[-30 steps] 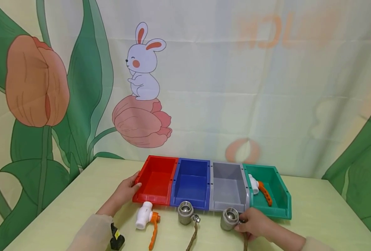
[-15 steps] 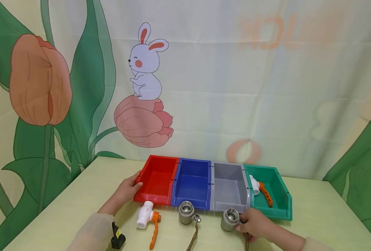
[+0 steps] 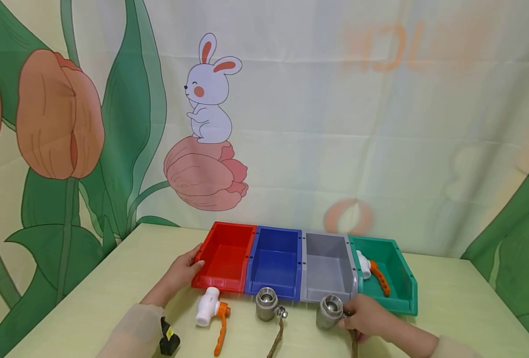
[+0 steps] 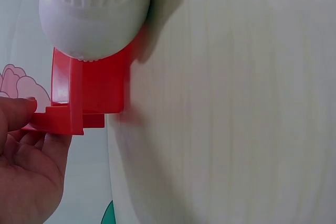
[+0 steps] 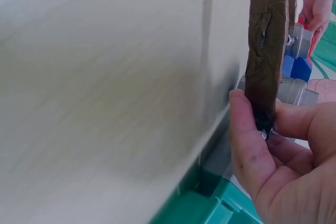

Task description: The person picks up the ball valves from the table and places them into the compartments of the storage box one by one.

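My left hand holds the left side wall of the red bin, thumb over the rim and fingers beneath it in the left wrist view. At the right, my right hand pinches a metal ball valve where its brown-wrapped lever joins the body. This valve stands in front of the grey bin, its round opening facing up. A second metal ball valve stands before the blue bin. By the red bin's front lies a white plastic ball valve with an orange lever.
The green bin ends the joined row on the right. Inside it lies another white valve with an orange lever. A small black object with a yellow mark sits by my left sleeve. A printed curtain hangs behind the table.
The head view has shifted slightly, so everything sits a little further right in it. Both hands keep their holds on the red bin and the metal ball valve.
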Action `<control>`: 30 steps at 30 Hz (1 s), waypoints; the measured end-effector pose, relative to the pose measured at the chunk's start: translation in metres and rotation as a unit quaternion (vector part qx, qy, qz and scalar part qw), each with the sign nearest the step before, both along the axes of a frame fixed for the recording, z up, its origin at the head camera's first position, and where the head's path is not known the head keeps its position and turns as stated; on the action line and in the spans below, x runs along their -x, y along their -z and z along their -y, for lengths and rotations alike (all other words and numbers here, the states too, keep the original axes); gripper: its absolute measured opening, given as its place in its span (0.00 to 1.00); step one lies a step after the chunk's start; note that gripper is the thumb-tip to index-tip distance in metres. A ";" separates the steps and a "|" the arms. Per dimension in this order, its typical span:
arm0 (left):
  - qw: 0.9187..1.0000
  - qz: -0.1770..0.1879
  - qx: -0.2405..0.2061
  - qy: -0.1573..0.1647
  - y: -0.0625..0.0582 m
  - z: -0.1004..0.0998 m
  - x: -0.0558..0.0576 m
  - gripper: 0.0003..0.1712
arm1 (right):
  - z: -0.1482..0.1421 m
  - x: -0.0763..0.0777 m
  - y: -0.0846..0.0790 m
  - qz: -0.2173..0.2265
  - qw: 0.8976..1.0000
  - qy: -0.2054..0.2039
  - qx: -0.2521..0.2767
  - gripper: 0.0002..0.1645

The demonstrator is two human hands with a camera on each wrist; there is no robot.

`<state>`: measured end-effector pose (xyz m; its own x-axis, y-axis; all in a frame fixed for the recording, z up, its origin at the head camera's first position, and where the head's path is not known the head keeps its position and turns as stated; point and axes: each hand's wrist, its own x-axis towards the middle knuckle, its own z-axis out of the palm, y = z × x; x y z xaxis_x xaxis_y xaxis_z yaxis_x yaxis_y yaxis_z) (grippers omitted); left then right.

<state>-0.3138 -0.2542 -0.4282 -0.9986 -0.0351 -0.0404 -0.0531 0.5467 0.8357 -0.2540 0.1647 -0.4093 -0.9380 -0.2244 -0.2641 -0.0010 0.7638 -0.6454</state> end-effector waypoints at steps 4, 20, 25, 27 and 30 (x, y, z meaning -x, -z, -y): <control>1.000 0.002 -0.002 0.001 0.000 -0.001 -0.001 0.36 | -0.002 0.001 -0.004 0.002 1.000 0.000 -0.003 0.07; 1.000 -0.003 0.001 0.006 -0.001 0.000 0.000 0.35 | -0.006 0.005 -0.039 -0.019 0.999 -0.034 -0.028 0.07; 1.000 -0.002 -0.002 0.006 -0.002 -0.001 -0.001 0.35 | -0.007 0.008 -0.049 -0.028 0.998 -0.049 -0.017 0.08; 1.000 -0.001 -0.003 0.006 -0.003 -0.001 -0.002 0.35 | -0.008 0.009 -0.053 -0.030 0.998 -0.058 -0.011 0.07; 1.000 -0.001 -0.003 0.006 -0.003 -0.001 -0.001 0.35 | -0.007 0.013 -0.060 -0.031 0.997 -0.062 -0.014 0.05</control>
